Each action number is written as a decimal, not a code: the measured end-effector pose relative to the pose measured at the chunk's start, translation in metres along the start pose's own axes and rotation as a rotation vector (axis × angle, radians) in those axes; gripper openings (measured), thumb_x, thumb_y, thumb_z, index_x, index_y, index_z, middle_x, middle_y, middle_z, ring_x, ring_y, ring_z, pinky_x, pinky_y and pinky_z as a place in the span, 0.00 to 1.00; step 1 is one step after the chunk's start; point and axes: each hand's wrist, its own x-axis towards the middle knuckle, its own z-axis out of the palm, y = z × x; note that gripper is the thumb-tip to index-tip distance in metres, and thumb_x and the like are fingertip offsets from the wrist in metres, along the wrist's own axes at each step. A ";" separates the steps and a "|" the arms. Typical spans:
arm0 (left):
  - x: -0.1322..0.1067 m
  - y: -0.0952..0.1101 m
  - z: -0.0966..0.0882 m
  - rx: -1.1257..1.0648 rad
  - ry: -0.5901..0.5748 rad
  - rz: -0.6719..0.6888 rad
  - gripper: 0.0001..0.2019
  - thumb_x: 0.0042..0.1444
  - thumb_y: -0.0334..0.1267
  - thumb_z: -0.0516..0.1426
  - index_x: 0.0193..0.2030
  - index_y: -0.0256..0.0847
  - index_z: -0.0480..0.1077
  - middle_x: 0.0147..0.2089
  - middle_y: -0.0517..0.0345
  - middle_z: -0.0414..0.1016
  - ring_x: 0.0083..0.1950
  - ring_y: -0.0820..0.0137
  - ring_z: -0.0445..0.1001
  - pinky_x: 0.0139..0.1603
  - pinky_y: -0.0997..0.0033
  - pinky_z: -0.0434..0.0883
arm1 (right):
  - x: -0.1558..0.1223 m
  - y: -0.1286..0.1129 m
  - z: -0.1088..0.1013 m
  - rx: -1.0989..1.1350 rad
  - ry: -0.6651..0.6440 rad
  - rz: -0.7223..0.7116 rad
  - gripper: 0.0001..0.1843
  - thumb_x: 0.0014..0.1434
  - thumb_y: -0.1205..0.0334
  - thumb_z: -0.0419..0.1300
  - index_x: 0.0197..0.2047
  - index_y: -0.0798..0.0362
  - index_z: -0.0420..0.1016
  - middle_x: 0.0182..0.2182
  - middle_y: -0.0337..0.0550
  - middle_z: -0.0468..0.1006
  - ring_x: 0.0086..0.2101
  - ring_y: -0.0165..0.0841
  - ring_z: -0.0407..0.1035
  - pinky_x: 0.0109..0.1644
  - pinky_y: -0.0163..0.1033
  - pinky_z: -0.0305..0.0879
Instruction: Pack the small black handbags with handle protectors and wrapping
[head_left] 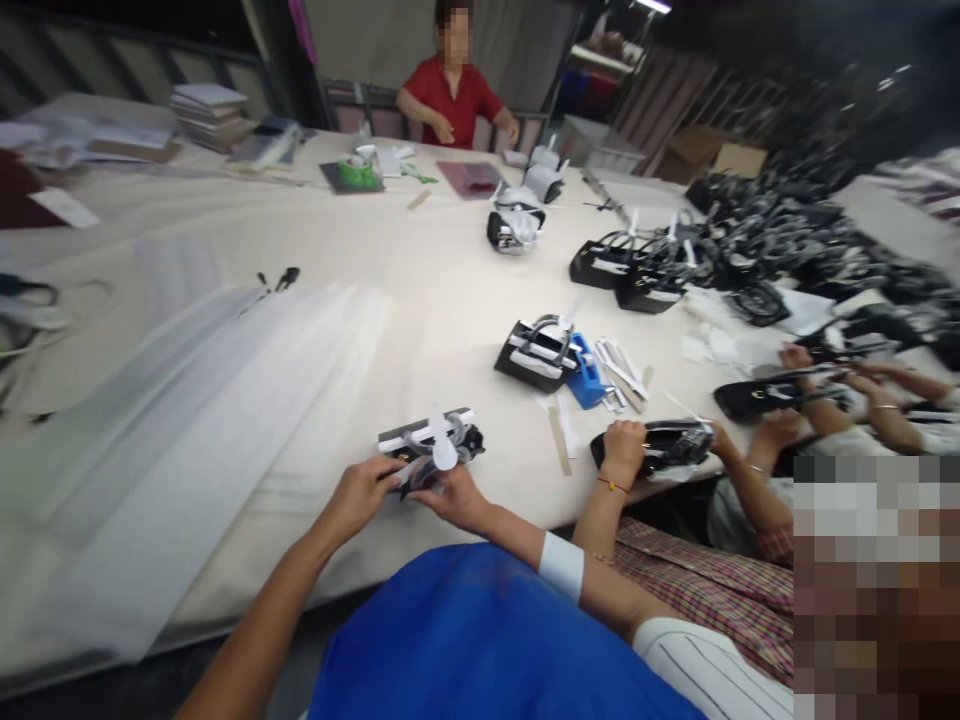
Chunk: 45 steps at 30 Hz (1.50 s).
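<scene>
At the table's near edge is a small black handbag (397, 440) with grey wrapped handles and a round white tag (444, 452) standing up from them. My left hand (365, 492) pinches the bag's near left side, fingers closed on it. My right hand (459, 500) holds the near right side, thumb toward the left hand, its fingers partly hidden by the bag and tag. Further off to the right, another black handbag (534, 358) stands upright beside a blue tape dispenser (587, 372).
White foam sheets (217, 430) cover the table's left. Paper strips (621, 372) lie right of the dispenser. Co-workers' hands (624, 448) hold bags at right. Several black bags (600, 262) stand beyond, near a large pile (780, 220). A person in red (456, 105) stands across the table.
</scene>
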 end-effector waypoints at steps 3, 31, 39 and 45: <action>0.009 -0.011 0.003 0.077 0.035 0.084 0.14 0.53 0.45 0.56 0.41 0.45 0.79 0.44 0.54 0.81 0.47 0.59 0.77 0.51 0.63 0.71 | 0.001 0.005 0.000 -0.140 0.011 -0.010 0.10 0.56 0.55 0.66 0.37 0.53 0.76 0.36 0.45 0.81 0.39 0.37 0.76 0.47 0.39 0.73; 0.038 0.014 -0.001 0.292 -0.208 0.154 0.16 0.53 0.38 0.51 0.41 0.46 0.80 0.42 0.54 0.81 0.45 0.61 0.77 0.46 0.64 0.71 | -0.036 0.002 -0.057 -0.416 0.209 0.092 0.33 0.58 0.59 0.64 0.65 0.47 0.61 0.59 0.51 0.68 0.58 0.41 0.64 0.61 0.48 0.68; 0.040 0.008 -0.004 0.300 -0.206 0.103 0.17 0.53 0.43 0.52 0.42 0.44 0.79 0.43 0.54 0.81 0.46 0.59 0.78 0.49 0.62 0.72 | -0.022 -0.003 -0.063 -0.483 0.126 0.121 0.23 0.62 0.61 0.60 0.60 0.48 0.67 0.55 0.46 0.71 0.52 0.36 0.68 0.56 0.39 0.68; 0.039 0.000 0.000 0.252 -0.165 0.004 0.19 0.53 0.48 0.52 0.43 0.41 0.79 0.43 0.53 0.82 0.46 0.57 0.78 0.49 0.60 0.73 | -0.015 -0.006 -0.066 -0.512 0.088 0.165 0.18 0.63 0.61 0.58 0.56 0.46 0.69 0.49 0.42 0.73 0.45 0.32 0.70 0.45 0.34 0.66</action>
